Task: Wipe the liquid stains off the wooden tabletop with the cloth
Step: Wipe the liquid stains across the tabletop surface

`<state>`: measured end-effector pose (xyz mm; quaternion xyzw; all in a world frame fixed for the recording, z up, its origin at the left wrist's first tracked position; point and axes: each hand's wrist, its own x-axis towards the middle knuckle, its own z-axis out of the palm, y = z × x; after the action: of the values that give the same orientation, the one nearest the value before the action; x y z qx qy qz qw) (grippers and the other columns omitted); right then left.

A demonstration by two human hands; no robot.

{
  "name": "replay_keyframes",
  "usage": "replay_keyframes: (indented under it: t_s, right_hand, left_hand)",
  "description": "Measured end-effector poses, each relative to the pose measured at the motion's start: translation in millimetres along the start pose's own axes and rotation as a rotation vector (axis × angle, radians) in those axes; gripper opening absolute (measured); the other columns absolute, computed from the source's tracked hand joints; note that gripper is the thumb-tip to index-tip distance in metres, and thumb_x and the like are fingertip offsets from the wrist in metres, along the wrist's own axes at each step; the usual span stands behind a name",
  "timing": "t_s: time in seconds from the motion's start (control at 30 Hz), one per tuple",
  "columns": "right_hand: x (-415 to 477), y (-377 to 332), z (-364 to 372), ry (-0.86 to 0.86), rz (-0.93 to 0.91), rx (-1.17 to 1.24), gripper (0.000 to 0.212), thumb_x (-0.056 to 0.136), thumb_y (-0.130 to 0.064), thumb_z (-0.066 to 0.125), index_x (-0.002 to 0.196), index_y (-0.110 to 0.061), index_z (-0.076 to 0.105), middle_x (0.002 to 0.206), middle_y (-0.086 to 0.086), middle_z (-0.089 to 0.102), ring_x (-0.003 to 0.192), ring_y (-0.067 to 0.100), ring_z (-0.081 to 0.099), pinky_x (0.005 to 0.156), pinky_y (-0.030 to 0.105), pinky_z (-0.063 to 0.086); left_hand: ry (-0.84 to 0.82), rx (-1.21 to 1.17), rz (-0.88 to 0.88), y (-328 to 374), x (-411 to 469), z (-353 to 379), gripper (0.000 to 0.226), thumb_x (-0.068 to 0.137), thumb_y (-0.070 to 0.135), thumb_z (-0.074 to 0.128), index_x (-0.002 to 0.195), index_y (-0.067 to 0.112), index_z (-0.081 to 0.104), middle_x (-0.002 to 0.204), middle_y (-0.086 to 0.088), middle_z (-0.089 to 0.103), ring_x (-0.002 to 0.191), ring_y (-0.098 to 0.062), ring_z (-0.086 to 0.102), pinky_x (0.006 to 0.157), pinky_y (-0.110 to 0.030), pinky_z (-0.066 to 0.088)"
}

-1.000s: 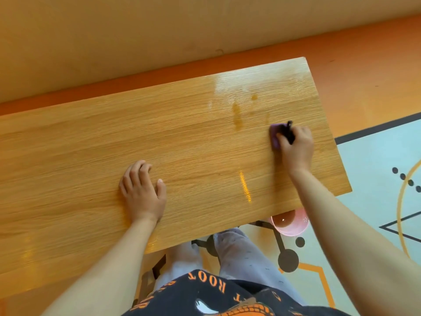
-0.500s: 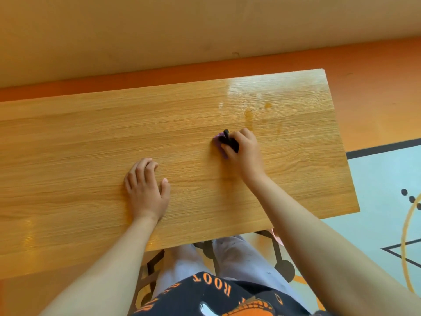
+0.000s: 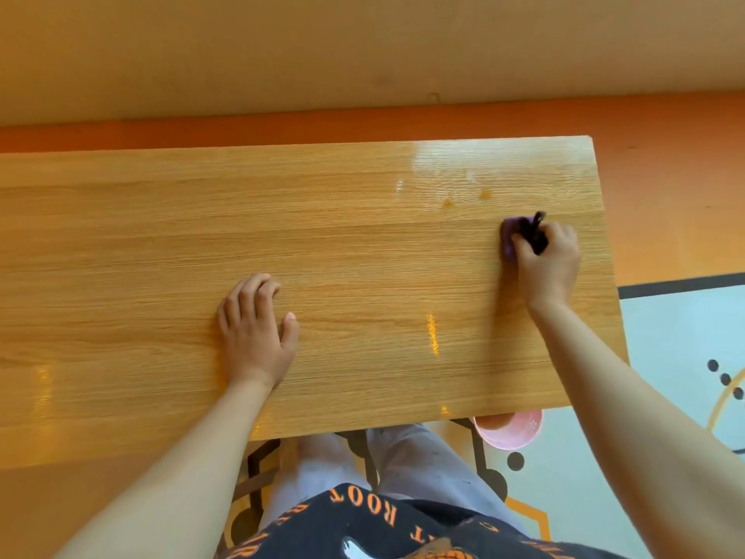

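Two small brown wet spots are waiting just past the purple cloth the right hand is gripping, likely needing wiping next.

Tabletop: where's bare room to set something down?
The whole tabletop stretch left of the left hand is bare. Also bare: the middle band between the left hand and the right hand gripping the cloth. Crowded: far right corner, with stains just beyond the cloth.
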<state>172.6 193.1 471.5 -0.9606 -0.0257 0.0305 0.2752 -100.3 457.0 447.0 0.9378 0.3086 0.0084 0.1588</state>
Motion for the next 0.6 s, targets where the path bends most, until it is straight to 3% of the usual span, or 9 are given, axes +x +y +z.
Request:
replay_keyframes:
  t_s: [0.17, 0.33, 0.47, 0.6]
  right_hand:
    - [-40.9, -61.3, 45.0, -0.168, -0.229, 0.142, 0.013, 0.083, -0.018, 0.066, 0.086, -0.007, 0.06, 0.089, 0.004, 0.05, 0.086, 0.019, 0.047, 0.072, 0.02, 0.029]
    - [-17.8, -97.2, 64.4, -0.244, -0.352, 0.167, 0.012, 0.084, -0.019, 0.064, 0.087, -0.008, 0.06, 0.086, 0.0, 0.047, 0.082, 0.016, 0.043, 0.067, 0.022, 0.028]
    - [28.9, -75.4, 48.7, -0.157, -0.247, 0.133, 0.018, 0.085, -0.02, 0.063, 0.095, -0.005, 0.061, 0.096, 0.011, 0.054, 0.088, 0.017, 0.044, 0.072, 0.021, 0.028]
    - [66.8, -29.3, 11.9, -0.001, -0.056, 0.029, 0.024, 0.086, -0.02, 0.062, 0.102, -0.003, 0.061, 0.104, 0.017, 0.057, 0.099, 0.029, 0.052, 0.076, 0.022, 0.03]
  left_hand:
    - [-0.021, -0.001, -0.018, 0.2, 0.5, -0.6, 0.045, 0.081, 0.034, 0.041, 0.119, 0.01, 0.047, 0.135, -0.01, 0.045, 0.127, -0.032, 0.036, 0.105, -0.05, 0.028]
    - [-0.036, -0.003, -0.02, -0.3, 0.7, -0.2, 0.045, 0.082, 0.035, 0.041, 0.12, 0.011, 0.047, 0.135, -0.01, 0.045, 0.127, -0.032, 0.037, 0.105, -0.05, 0.028]
    - [-0.032, -0.004, -0.019, -0.8, 1.0, 0.1, 0.046, 0.081, 0.035, 0.042, 0.12, 0.011, 0.047, 0.134, -0.009, 0.045, 0.126, -0.031, 0.036, 0.104, -0.049, 0.028]
    - [-0.022, -0.008, -0.011, -0.3, 0.9, -0.1, 0.046, 0.08, 0.034, 0.042, 0.119, 0.011, 0.048, 0.133, -0.01, 0.046, 0.125, -0.032, 0.038, 0.103, -0.05, 0.03]
